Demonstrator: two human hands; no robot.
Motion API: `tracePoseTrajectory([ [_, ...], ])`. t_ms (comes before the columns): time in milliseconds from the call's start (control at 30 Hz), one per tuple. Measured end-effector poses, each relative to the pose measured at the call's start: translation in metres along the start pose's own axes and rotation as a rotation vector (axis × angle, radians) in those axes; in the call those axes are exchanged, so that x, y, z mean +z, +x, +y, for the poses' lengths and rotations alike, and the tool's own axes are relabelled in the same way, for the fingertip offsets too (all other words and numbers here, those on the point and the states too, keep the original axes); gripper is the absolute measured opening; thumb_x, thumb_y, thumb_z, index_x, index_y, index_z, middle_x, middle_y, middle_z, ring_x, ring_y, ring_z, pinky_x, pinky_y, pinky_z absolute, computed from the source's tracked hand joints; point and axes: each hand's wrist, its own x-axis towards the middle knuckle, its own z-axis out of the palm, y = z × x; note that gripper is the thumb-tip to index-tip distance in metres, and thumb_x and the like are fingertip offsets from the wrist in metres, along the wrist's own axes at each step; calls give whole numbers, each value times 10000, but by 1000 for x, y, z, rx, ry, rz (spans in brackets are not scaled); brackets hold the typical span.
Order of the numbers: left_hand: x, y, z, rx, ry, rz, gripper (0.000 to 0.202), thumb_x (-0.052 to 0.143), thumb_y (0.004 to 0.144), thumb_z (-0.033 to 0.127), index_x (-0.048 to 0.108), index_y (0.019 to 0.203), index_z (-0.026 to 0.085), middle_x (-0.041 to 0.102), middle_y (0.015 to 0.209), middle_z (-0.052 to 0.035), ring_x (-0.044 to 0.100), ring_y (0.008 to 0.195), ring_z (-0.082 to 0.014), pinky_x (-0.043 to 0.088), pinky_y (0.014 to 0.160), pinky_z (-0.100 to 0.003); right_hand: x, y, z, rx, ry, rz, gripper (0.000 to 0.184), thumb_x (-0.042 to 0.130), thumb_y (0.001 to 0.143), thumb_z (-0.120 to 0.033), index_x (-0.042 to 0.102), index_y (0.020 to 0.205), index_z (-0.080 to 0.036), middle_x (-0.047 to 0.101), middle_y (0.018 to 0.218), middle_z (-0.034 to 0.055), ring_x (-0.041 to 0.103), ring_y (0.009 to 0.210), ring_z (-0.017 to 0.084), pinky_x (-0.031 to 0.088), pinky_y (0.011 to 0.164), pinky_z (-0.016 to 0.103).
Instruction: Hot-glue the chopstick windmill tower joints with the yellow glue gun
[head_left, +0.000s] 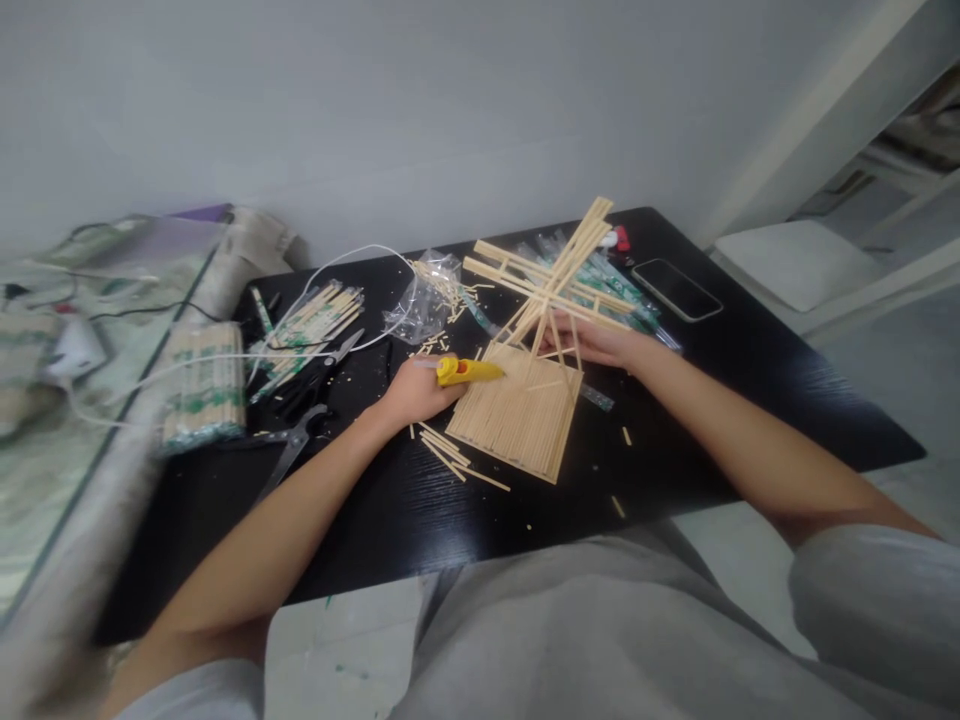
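Note:
My left hand (421, 392) is closed around a yellow hot glue gun (471, 371), its nozzle end pointing right, over a model made of wooden chopsticks. That model has a flat base of sticks laid side by side (517, 415), slanted legs, and crossed blades (570, 262) like a windmill's. Behind the legs, my right hand (589, 338) grips the model just below the blades' crossing; its fingertips are partly hidden by sticks. Several short cut sticks (450, 455) lie left of the base.
Scissors (337, 362) and pliers-like cutters (294, 440) lie on the black table (420, 540). Bundled chopsticks (204, 385), loose wrapped chopsticks (319, 325), a plastic bag (424, 300) and a white cable (330, 255) are at left and back. A phone (677, 289) rests at right.

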Motion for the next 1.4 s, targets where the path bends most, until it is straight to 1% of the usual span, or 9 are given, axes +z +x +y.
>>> tracePoseTrajectory([
  [133, 0, 0, -1, -5, -3, -4, 157, 782, 1014, 359, 747, 929, 232, 830, 938, -58, 770, 869, -239, 558, 831, -363, -3, 2, 2, -8, -7, -28, 78, 883, 1177, -270, 865, 1145, -201, 832, 918, 58, 817, 943, 219, 722, 1045, 391],
  [233, 0, 0, -2, 4, -12, 11, 147, 806, 1004, 346, 750, 924, 237, 825, 929, -51, 771, 865, -237, 568, 829, -357, -2, 4, 3, -20, 7, -30, 89, 878, 1178, -258, 862, 1118, -195, 817, 902, 52, 819, 937, 214, 713, 1090, 406],
  [367, -1, -1, -1, 9, -25, 20, 133, 798, 998, 323, 743, 907, 242, 818, 913, -48, 768, 844, -233, 568, 825, -360, 0, 5, 4, -23, 31, -1, 128, 831, 1190, -217, 850, 1066, -193, 791, 868, 45, 811, 910, 211, 714, 1079, 401],
  [500, -1, 0, -1, 1, -8, 5, 130, 794, 1001, 349, 758, 939, 241, 841, 952, -62, 798, 892, -254, 590, 853, -372, 0, 3, 3, -7, 22, 12, 137, 792, 1216, -212, 847, 1091, -193, 792, 880, 47, 805, 904, 207, 715, 1097, 407],
  [667, 1, 0, -1, -1, -14, 16, 141, 770, 1000, 355, 749, 921, 241, 837, 941, -54, 787, 876, -244, 584, 853, -365, -1, 2, 2, -6, -19, -3, 117, 848, 1204, -266, 849, 1117, -189, 836, 958, 66, 818, 950, 208, 724, 1100, 402],
  [833, 3, 0, -3, 10, -34, 19, 197, 750, 1016, 392, 713, 894, 242, 809, 901, -50, 763, 848, -236, 566, 835, -371, 2, 0, -1, -16, -15, 12, 128, 921, 1171, -313, 850, 1119, -220, 824, 910, 46, 826, 957, 221, 750, 1047, 404],
  [967, 2, 0, -2, -3, -37, 21, 192, 770, 1005, 361, 687, 878, 242, 792, 867, -35, 736, 820, -219, 546, 813, -359, 6, -2, -5, -2, -12, 34, 142, 937, 1158, -302, 837, 1106, -215, 810, 875, 44, 828, 919, 224, 752, 1025, 403],
  [1200, -2, 0, 3, -30, -32, -7, 154, 787, 1017, 356, 750, 935, 231, 817, 900, -44, 741, 830, -225, 558, 809, -354, 12, -5, -7, -10, 21, 49, 174, 930, 1156, -296, 817, 1050, -217, 772, 817, 31, 793, 856, 204, 737, 927, 343],
  [1400, -2, 1, 2, -17, -6, -11, 138, 782, 1008, 362, 781, 987, 225, 846, 977, -71, 748, 883, -237, 568, 846, -373, 14, -6, -8, -16, -1, 60, 265, 951, 1154, -302, 761, 978, -245, 721, 769, 7, 763, 814, 205, 739, 971, 384],
])
